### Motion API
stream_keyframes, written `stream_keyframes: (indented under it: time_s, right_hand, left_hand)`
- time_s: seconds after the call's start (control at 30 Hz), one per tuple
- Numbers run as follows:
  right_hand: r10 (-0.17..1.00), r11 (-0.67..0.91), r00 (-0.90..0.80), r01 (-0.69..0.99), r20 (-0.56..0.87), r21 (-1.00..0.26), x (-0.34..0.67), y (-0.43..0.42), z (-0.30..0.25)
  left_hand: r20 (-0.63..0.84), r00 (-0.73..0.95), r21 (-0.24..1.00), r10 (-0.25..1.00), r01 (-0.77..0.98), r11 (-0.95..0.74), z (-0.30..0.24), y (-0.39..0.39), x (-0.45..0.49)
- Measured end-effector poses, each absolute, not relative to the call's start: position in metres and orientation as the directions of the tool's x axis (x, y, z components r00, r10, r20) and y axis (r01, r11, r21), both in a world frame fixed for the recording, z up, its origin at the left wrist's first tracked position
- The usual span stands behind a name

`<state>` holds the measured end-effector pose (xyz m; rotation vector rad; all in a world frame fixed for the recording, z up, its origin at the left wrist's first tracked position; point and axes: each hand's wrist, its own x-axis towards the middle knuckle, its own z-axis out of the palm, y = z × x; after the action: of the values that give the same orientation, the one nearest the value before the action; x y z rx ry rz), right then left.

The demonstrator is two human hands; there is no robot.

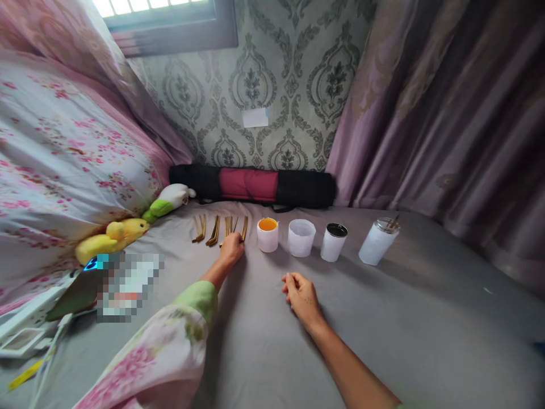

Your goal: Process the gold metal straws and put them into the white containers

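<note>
My left hand [233, 248] reaches down onto the near ends of a bunch of slender golden sticks [229, 225]. Its fingers look closed around them, though the fingertips are partly hidden. More golden sticks with bent near ends lie in small bunches to the left [213, 231] and just to the right [244, 227] of this hand. My right hand [300, 292] hovers low over the grey sheet, fingers loosely curled together, with nothing visible in them. Beyond it stand a white-wrapped container with orange inside [268, 240], a wide whitish cup [301, 241] and a white-wrapped tin with a dark inside [332, 247].
At the right, a white-wrapped glass jar [374, 247] has thin sticks poking out. A black and red rolled bag [251, 184] lies along the wall. Plush toys [113, 236], a phone [80, 289], a power strip [29, 318] and cables are on the left.
</note>
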<state>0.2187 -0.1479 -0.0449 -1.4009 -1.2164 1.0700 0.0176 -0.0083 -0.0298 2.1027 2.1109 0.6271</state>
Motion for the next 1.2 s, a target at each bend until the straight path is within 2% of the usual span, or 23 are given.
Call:
stream_keyframes:
  time_s: [1.2]
  right_hand:
    - [0.992,0.004,0.121,0.210,0.030,-0.978,0.2196,-0.1479,-0.0485]
  left_hand:
    - [0.164,-0.127,0.430,0.978,0.902,0.045,-0.0235,-0.0098,0.0187]
